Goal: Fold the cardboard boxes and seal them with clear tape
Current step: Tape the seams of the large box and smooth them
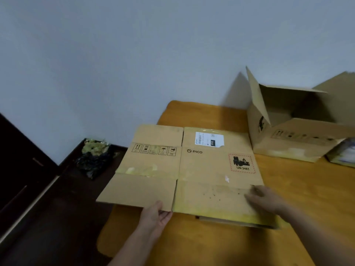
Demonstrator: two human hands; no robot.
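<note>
Head view: your flattened brown cardboard box [184,169], printed PICO with a white label and yellowed tape residue, lies on the orange wooden table [288,189], its left part overhanging the edge. Your left hand [155,217] pinches its near edge; your right hand [265,198] rests flat, fingers loosely spread, on its near right flap.

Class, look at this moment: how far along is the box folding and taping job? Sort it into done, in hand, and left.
Done: one opened box stands at the table's far right, top flaps still up. In hand: a flattened box lies on the table, the left hand gripping its near edge, the right hand resting on its near flap. Left: erecting it, closing flaps, taping. No tape roll is visible.
</note>
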